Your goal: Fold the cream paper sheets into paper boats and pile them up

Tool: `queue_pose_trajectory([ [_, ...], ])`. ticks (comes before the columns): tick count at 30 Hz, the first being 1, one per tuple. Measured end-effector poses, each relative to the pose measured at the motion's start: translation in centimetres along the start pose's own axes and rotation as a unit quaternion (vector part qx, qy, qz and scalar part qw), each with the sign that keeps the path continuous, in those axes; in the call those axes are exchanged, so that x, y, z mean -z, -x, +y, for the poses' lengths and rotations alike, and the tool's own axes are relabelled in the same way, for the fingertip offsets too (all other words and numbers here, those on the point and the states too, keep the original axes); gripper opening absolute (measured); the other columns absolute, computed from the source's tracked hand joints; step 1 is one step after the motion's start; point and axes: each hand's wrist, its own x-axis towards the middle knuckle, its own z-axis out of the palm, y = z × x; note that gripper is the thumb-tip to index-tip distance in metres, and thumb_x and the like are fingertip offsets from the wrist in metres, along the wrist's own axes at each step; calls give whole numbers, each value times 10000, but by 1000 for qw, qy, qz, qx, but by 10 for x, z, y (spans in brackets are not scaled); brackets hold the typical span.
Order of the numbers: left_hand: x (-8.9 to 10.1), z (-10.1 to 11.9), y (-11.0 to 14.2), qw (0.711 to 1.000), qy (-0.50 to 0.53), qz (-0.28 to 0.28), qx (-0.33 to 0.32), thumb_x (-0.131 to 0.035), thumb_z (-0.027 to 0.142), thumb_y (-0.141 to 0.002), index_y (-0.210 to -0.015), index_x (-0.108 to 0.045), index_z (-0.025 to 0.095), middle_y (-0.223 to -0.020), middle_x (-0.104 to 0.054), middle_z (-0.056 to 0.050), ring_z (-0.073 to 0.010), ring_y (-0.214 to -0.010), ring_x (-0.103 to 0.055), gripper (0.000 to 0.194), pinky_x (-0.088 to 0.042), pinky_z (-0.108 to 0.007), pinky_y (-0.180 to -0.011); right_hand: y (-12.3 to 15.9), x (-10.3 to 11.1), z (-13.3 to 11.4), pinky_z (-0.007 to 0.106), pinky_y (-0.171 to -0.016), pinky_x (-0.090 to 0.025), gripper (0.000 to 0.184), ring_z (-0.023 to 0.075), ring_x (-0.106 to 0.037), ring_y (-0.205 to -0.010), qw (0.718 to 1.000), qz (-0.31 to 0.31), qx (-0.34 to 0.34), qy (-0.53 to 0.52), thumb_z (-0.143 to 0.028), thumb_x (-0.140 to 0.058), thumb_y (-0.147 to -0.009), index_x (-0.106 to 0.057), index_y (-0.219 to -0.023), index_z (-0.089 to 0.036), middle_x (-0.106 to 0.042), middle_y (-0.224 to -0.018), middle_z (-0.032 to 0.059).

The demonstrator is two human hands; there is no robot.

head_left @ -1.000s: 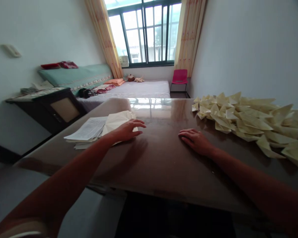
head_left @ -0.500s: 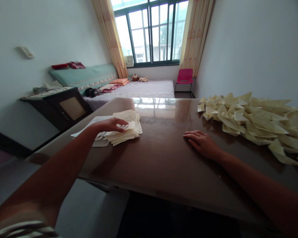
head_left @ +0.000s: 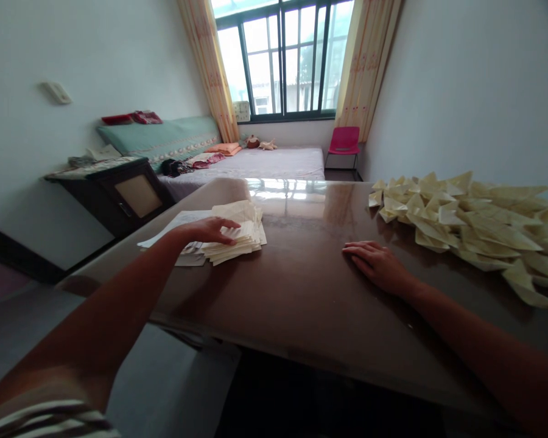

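Observation:
My left hand [head_left: 212,231] rests on a stack of cream paper sheets [head_left: 244,240], its fingers apart and reaching over the top sheets. White sheets [head_left: 164,234] lie under and to the left of that stack. On the bare brown tabletop [head_left: 296,286], my right hand [head_left: 374,264] lies flat, palm down, holding nothing. To the right of it spreads a large heap of folded cream paper pieces [head_left: 466,219] with pointed tips.
Beyond the table stands a bed [head_left: 287,161] with folded cloths and soft toys. A dark cabinet [head_left: 132,191] is at the left, and a pink chair [head_left: 344,141] stands by the window. The table's near edge [head_left: 274,359] runs below my hands.
The whole view has shifted slightly, so the scene sits a little further right. Both hands stay in the same places on the stack and the table.

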Motion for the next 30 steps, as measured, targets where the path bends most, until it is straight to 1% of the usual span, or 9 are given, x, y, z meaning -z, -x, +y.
queue_pose_trajectory([
  [3, 1, 0, 0, 1000, -11, 5, -9, -613, 685, -663, -1299, -560, 241, -1313, -581, -68, -272, -1124, -560, 778, -373, -321, -999, 0, 0, 0, 443, -935, -481, 318, 242, -572, -1138, 1000, 0, 0, 1, -327, -415, -937, -621, -1179, -311, -641, -1233, 13],
  [8, 1, -6, -2, 1000, 20, 9, -20, -610, 688, -662, -1232, -617, 239, -1261, -623, -46, -261, -1118, -559, 726, -360, -301, -1007, 1, 0, 0, 442, -940, -473, 321, 241, -560, -1157, 1000, -2, -4, 10, -336, -404, -944, -616, -1183, -306, -633, -1246, 9],
  [12, -3, -11, -2, 999, 35, 17, -27, -492, 692, -757, -1204, -637, 249, -1255, -628, -27, -240, -1105, -566, 646, -366, -280, -996, 2, -1, 2, 444, -955, -467, 325, 240, -563, -1154, 1000, -4, 0, 7, -327, -410, -938, -613, -1190, -301, -632, -1247, 17],
  [15, -7, -13, -2, 998, 39, 43, 3, -418, 688, -799, -1173, -658, 214, -1237, -636, -48, -255, -1094, -566, 649, -378, -300, -987, 2, -2, 2, 445, -959, -467, 327, 240, -563, -1154, 1000, -6, -2, 6, -330, -411, -937, -614, -1192, -297, -634, -1244, 19],
  [18, -8, -15, 1, 998, 45, 46, 13, -446, 681, -787, -1153, -670, 189, -1202, -655, -60, -262, -1073, -575, 653, -393, -309, -974, 2, -2, 2, 443, -960, -468, 325, 241, -570, -1141, 1000, -2, -5, 6, -335, -420, -933, -622, -1184, -292, -640, -1234, 22],
  [22, -10, -20, 6, 992, 120, 34, -18, -525, 645, -763, -1177, -657, 213, -1209, -658, -22, -233, -1088, -582, 613, -395, -273, -981, 2, -2, 2, 445, -963, -467, 331, 240, -572, -1134, 1000, 0, -1, 7, -329, -420, -931, -622, -1190, -285, -643, -1230, 31],
  [24, -12, -23, 7, 988, 151, 40, -17, -565, 651, -725, -1162, -668, 212, -1201, -664, -20, -241, -1110, -577, 628, -384, -272, -1000, 2, -2, 2, 444, -963, -466, 336, 238, -571, -1136, 1000, -1, 2, 8, -329, -416, -933, -620, -1195, -276, -642, -1230, 40],
  [26, -13, -22, 7, 986, 159, 52, -2, -562, 678, -702, -1145, -680, 209, -1184, -673, -23, -252, -1116, -580, 656, -389, -274, -998, 2, -2, 2, 442, -963, -464, 339, 237, -567, -1142, 1000, -3, 2, 9, -330, -413, -935, -618, -1197, -266, -640, -1233, 47],
  [30, -13, -6, 7, 988, 134, 67, 25, -489, 734, -716, -1229, -623, 183, -1260, -626, -64, -271, -1144, -569, 765, -395, -289, -993, 2, -2, 1, 443, -968, -457, 337, 236, -548, -1165, 1000, -12, -4, 19, -332, -402, -946, -608, -1204, -263, -629, -1251, 38],
])
